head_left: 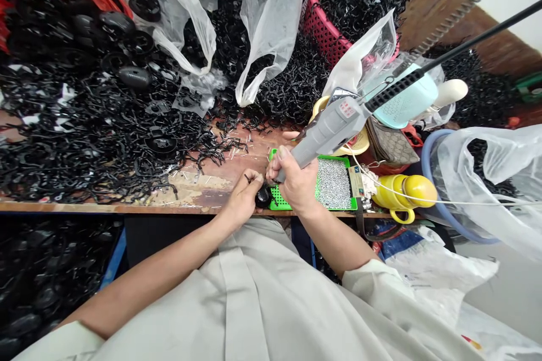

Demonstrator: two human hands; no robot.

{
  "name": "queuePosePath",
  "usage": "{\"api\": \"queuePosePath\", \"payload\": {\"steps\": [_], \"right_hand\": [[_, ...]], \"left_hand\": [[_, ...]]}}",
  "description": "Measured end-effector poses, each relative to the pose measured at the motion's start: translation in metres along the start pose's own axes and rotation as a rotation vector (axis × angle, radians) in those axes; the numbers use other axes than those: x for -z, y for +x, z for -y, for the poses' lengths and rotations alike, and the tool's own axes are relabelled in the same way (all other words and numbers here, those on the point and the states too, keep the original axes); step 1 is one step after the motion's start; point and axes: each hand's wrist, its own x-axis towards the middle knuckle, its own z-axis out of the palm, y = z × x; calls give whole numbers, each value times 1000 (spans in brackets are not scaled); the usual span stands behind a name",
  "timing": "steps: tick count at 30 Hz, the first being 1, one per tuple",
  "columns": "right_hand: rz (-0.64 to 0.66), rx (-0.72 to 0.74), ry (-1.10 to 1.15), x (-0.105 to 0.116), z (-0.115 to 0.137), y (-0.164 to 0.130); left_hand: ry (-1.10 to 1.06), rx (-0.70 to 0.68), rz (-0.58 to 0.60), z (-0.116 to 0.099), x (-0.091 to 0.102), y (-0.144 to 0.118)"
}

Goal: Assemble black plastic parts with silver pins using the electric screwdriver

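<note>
In my right hand (pixel 296 177) is a grey electric screwdriver (pixel 330 130), its fingers wrapped round the body and its tip end pointing down and left. A black cord runs from its back end to the upper right. My left hand (pixel 244 194) is closed on a small round black plastic part (pixel 263 196) at the table's front edge. The lower end of the screwdriver is close to this part; whether they touch is hidden. Under and beside my right hand lies a green tray (pixel 279 197) with many small silvery screws (pixel 334 183).
Black plastic pieces (pixel 105 130) are heaped across the left of the wooden table (pixel 203 189). A pink basket (pixel 326 39) of black parts stands behind. To the right are a yellow bottle (pixel 400 190), a light-blue basket (pixel 409 96) and a blue-rimmed tub (pixel 440 214). A coiled cable (pixel 466 5) hangs above.
</note>
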Motion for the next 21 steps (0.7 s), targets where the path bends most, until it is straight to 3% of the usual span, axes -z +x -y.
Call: {"api": "queuePosePath", "payload": {"steps": [5, 9, 14, 21], "right_hand": [[-80, 116, -17, 10, 18, 10], [-168, 235, -121, 35, 7, 35], [-171, 165, -258, 57, -21, 57], [-178, 141, -274, 59, -29, 58]], "left_hand": [[-29, 40, 1, 2, 1, 2], [-70, 59, 6, 4, 1, 5], [-91, 95, 6, 3, 1, 7], [-140, 110, 6, 5, 3, 7]]}}
